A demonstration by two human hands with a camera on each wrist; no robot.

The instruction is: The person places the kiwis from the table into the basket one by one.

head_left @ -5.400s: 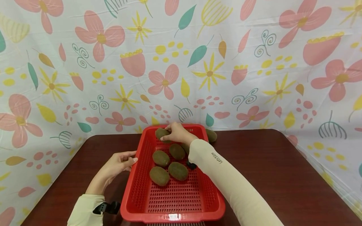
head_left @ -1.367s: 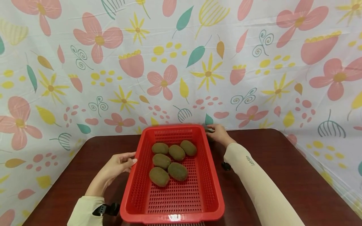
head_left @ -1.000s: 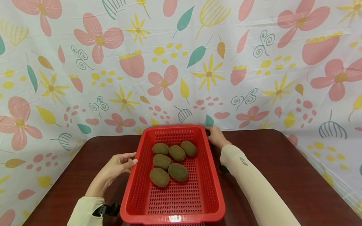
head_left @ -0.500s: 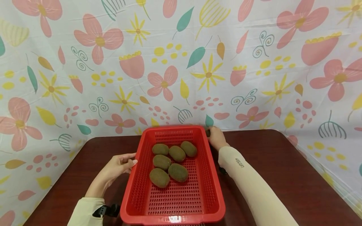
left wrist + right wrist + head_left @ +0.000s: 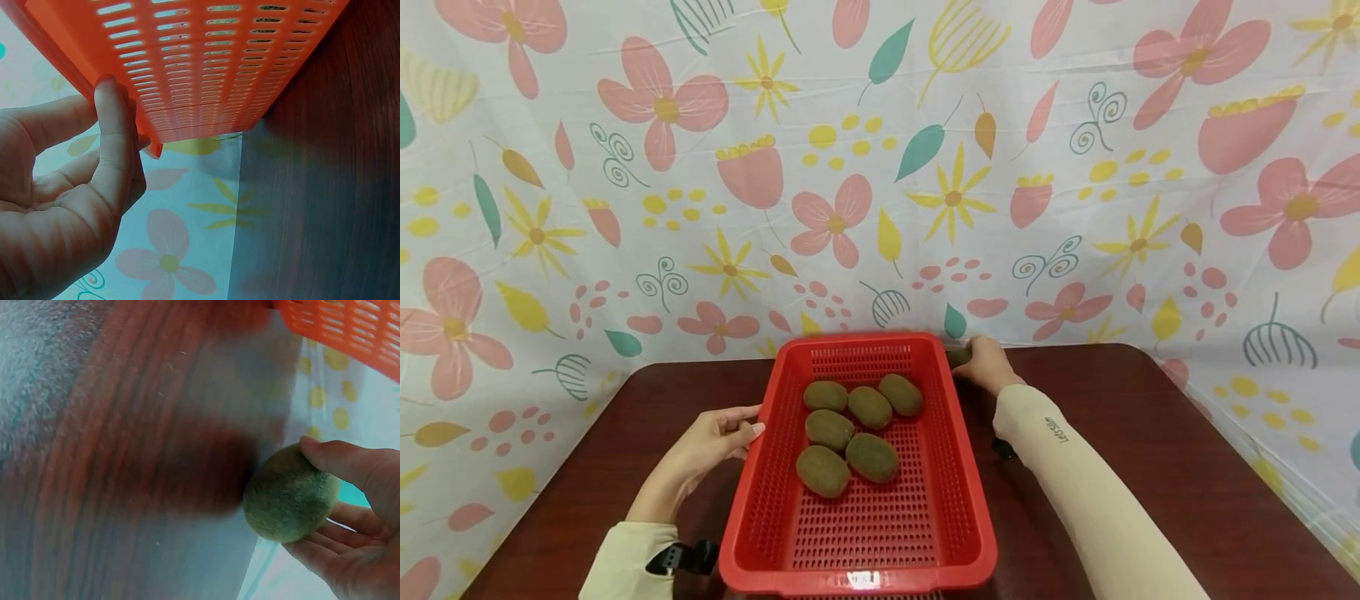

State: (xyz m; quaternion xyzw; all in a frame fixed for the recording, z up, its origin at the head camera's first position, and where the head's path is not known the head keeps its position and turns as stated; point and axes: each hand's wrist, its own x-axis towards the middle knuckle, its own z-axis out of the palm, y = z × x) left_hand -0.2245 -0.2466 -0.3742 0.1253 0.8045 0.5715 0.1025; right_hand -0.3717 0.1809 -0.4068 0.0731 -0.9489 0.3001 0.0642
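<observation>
A red plastic basket (image 5: 857, 579) with slotted walls stands on the dark table, and several brown kiwis (image 5: 823, 472) lie inside it, mostly toward the back. My left hand (image 5: 707, 446) holds the basket's left rim; in the left wrist view the left fingers (image 5: 114, 131) press against the outer wall just under the rim. Beyond the basket's back right corner, my right hand (image 5: 988, 367) grips another kiwi (image 5: 290, 494) between thumb and fingers. In the head view that kiwi (image 5: 958, 357) is partly hidden by the hand and the rim.
The dark wooden table (image 5: 1112, 433) stretches to both sides of the basket. A floral cloth (image 5: 880, 167) hangs right behind the table's back edge. Black wrist cameras (image 5: 685, 557) sit on both sleeves.
Earlier my right hand held a kiwi over the basket's back; that kiwi now lies inside. The right hand has since gripped another beyond the right rim and shifted slightly right. The left hand stays put.
</observation>
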